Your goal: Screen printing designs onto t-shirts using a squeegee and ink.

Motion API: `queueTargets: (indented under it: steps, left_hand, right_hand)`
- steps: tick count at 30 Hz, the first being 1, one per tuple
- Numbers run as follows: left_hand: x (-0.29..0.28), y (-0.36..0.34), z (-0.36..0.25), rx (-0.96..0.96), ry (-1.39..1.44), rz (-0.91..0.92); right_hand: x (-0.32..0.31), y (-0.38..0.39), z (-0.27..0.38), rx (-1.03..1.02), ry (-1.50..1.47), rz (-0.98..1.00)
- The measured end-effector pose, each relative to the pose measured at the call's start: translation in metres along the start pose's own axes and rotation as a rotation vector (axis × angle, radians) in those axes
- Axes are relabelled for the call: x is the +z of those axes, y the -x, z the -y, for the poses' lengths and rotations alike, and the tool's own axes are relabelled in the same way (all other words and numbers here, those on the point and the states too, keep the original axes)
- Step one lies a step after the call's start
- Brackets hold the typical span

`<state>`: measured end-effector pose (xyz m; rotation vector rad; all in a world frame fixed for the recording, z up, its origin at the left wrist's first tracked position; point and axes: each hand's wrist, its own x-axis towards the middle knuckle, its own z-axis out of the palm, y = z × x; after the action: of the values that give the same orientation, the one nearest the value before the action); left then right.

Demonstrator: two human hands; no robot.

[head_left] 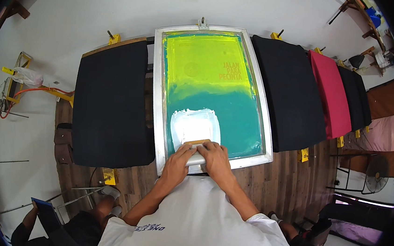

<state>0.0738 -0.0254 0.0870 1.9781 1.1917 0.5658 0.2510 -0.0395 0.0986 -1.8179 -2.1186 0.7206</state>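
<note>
A silver-framed printing screen [265, 115] lies in front of me, its mesh yellow-green at the far part and teal at the near part. Lettering and a faint round mark show in the yellow part. White ink [196, 123] is spread in a patch at the near end. Just behind that patch is a squeegee [197, 159] with a grey handle and a tan strip along its top. My left hand [178, 163] is closed round its left side, and my right hand [216, 160] grips the right side. The squeegee's lower edge is hidden.
Black fabric-covered boards flank the screen, one at left [110, 101] and one at right [286, 93]; a pink one [329, 94] stands farther right. Yellow clamps [109, 176] hold the boards. People sit at the lower left [75, 229] and lower right. A fan [376, 174] stands at right.
</note>
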Motion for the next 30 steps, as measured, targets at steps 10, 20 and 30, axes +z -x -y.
queueTargets:
  steps: [10,20,30]
  left_hand:
    - [0.004,0.006,0.001,-0.019,-0.018,0.038]
    - [0.001,0.011,-0.005,-0.075,0.021,0.095]
    - [0.0,0.017,-0.007,-0.05,0.004,0.134]
  right_hand:
    - [0.0,0.009,0.002,-0.041,0.015,-0.092]
    - [-0.008,0.012,0.006,-0.03,0.038,0.011]
    - [-0.004,0.023,0.006,-0.015,0.002,-0.025]
